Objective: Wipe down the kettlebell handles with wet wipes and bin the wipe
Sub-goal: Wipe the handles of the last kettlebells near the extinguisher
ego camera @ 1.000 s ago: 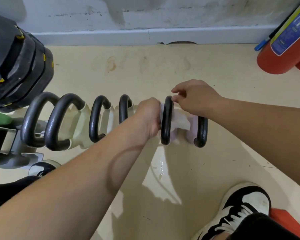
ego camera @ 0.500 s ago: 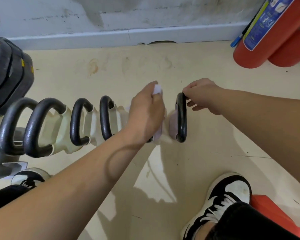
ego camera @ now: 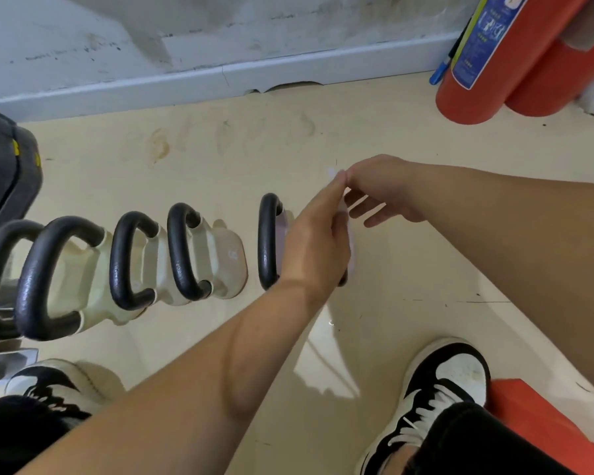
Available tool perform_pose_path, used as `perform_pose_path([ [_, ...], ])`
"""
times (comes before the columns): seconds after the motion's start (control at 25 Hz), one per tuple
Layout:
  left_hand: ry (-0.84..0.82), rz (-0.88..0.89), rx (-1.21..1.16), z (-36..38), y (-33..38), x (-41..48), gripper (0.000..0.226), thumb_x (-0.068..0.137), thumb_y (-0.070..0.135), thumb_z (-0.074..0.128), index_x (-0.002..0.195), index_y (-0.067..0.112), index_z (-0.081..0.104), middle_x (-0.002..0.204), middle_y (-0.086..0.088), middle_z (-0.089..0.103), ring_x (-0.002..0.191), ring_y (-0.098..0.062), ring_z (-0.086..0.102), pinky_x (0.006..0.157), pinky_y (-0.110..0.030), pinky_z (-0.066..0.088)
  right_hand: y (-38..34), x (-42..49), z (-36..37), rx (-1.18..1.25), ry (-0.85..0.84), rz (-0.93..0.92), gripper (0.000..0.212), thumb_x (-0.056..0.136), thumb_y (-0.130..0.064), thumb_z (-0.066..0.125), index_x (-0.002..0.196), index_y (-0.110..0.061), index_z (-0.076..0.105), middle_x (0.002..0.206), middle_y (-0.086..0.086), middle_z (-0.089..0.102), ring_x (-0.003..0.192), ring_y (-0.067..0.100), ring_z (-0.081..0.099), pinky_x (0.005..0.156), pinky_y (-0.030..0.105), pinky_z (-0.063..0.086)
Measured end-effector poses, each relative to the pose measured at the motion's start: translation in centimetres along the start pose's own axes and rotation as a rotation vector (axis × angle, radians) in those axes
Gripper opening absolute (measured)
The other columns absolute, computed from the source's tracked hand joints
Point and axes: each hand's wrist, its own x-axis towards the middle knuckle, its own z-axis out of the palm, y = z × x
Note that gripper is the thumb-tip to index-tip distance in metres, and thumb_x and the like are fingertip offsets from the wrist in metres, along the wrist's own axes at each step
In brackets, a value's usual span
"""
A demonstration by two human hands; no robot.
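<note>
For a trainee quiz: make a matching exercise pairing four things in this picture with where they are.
Things: 1 fire extinguisher; 2 kettlebell handles; 3 wipe; 4 right shoe.
Places: A in a row, centre left; B bottom right; C top right, by the wall; D where left hand and right hand meet.
Pairs: 1-C, 2-A, 3-D, 4-B.

The beige floor (ego camera: 254, 149) bears kettlebells (ego camera: 220, 258) and a red extinguisher (ego camera: 477, 80).

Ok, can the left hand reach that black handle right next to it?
Probably yes. The left hand is right beside that handle, with nothing between them, though its fingers seem busy with the wipe.
</note>
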Motion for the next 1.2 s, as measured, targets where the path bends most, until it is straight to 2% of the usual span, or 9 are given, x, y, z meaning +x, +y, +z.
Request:
perform_pose_path([
  [0.08, -0.105, -0.105, -0.003, 1.2, -0.8, 2.9, 0.039, 0.100, 0.008, 0.048, 0.137, 0.016, 0.056, 0.121, 0.018, 0.061, 0.097, 0.000, 0.055, 0.080, -0.007, 0.044, -0.2, -0.1, 0.2, 0.040, 0.014, 0.018, 0.025, 0.093, -0.018, 0.049, 0.103, -0.014, 0.071, 0.108, 0.008, 0.074, 0.100, 0.026, 0.072, 0.092, 0.047, 0.058],
  [0.2, -0.245, -0.205, 0.076, 2.6, -0.8, 5.5, 0.030, 0.086, 0.002, 0.042, 0.108, 0.014, 0.059, 0.114, 0.000, 0.061, 0.098, -0.020, 0.063, 0.079, -0.033, 0.053, -0.2, 0.1, 0.5, 0.040, 0.057, 0.078, 0.028, 0.094, -0.014, 0.045, 0.107, -0.008, 0.069, 0.111, 0.011, 0.073, 0.101, 0.029, 0.071, 0.094, 0.048, 0.057],
  [0.36, -0.207, -0.024, 0.443, 2.8, 0.1, 1.0, 0.062, 0.090, 0.002, 0.051, 0.150, 0.004, 0.035, 0.158, -0.012, 0.027, 0.149, -0.030, 0.027, 0.116, -0.030, 0.030, -0.3, 0.9, 0.4, -0.012, 0.107, 0.151, 0.033, 0.098, -0.018, 0.041, 0.121, -0.006, 0.062, 0.112, 0.013, 0.072, 0.096, 0.029, 0.070, 0.094, 0.047, 0.056],
  [0.52, -0.231, 0.108, 0.653, 1.9, 0.7, -4.6, 0.080, 0.089, 0.011, 0.058, 0.159, -0.003, 0.022, 0.169, -0.021, 0.010, 0.156, -0.033, 0.001, 0.127, -0.038, 0.000, -0.3, 1.4, 0.3, 0.016, 0.111, 0.165, 0.035, 0.099, -0.018, 0.040, 0.126, -0.004, 0.059, 0.109, 0.014, 0.072, 0.105, 0.031, 0.070, 0.096, 0.048, 0.055],
  [0.64, -0.335, 0.112, 0.650, 1.3, 1.6, 1.2, 0.059, 0.093, 0.013, 0.052, 0.151, 0.007, 0.041, 0.160, -0.010, 0.035, 0.152, -0.029, 0.019, 0.124, -0.034, 0.014, 0.4, 1.3, 0.4, -0.015, 0.114, 0.129, 0.032, 0.097, -0.019, 0.042, 0.116, -0.007, 0.065, 0.110, 0.014, 0.073, 0.101, 0.030, 0.073, 0.092, 0.046, 0.057],
  [0.8, -0.570, -0.242, 0.384, 0.5, 1.8, 8.0, 0.044, 0.094, 0.005, 0.047, 0.137, 0.010, 0.057, 0.138, -0.008, 0.055, 0.129, -0.028, 0.053, 0.100, -0.034, 0.047, 1.3, 1.0, -0.3, 0.036, 0.156, 0.103, 0.037, 0.101, -0.032, 0.038, 0.118, -0.008, 0.061, 0.101, 0.015, 0.074, 0.091, 0.031, 0.072, 0.088, 0.045, 0.058],
  [0.96, -0.461, -0.084, 0.786, 1.4, 1.7, 2.4, 0.044, 0.092, 0.009, 0.043, 0.134, 0.002, 0.053, 0.147, -0.016, 0.040, 0.143, -0.036, 0.033, 0.109, -0.037, 0.037, 1.2, 1.2, -0.7, 0.005, 0.170, 0.132, 0.041, 0.102, -0.033, 0.037, 0.122, -0.005, 0.058, 0.104, 0.015, 0.073, 0.098, 0.032, 0.071, 0.091, 0.046, 0.057],
  [1.08, -0.574, 0.148, 1.109, 0.8, 3.5, -2.5, 0.079, 0.074, 0.002, -0.003, 0.138, -0.011, 0.042, 0.140, -0.029, 0.041, 0.147, -0.060, 0.006, 0.123, -0.056, 0.011, 1.3, 1.2, -0.3, -0.046, 0.120, 0.129, 0.043, 0.103, -0.035, 0.036, 0.125, -0.004, 0.057, 0.107, 0.015, 0.073, 0.100, 0.032, 0.071, 0.093, 0.047, 0.056],
  [1.2, -0.617, 0.080, 1.024, 0.1, 3.1, -1.3, 0.067, 0.079, -0.002, 0.001, 0.132, -0.016, 0.040, 0.143, -0.033, 0.032, 0.142, -0.059, 0.021, 0.119, -0.054, 0.021, 1.4, 1.3, -0.1, -0.059, 0.112, 0.101, 0.045, 0.103, -0.037, 0.035, 0.126, -0.005, 0.058, 0.106, 0.015, 0.073, 0.100, 0.031, 0.071, 0.092, 0.046, 0.056],
])
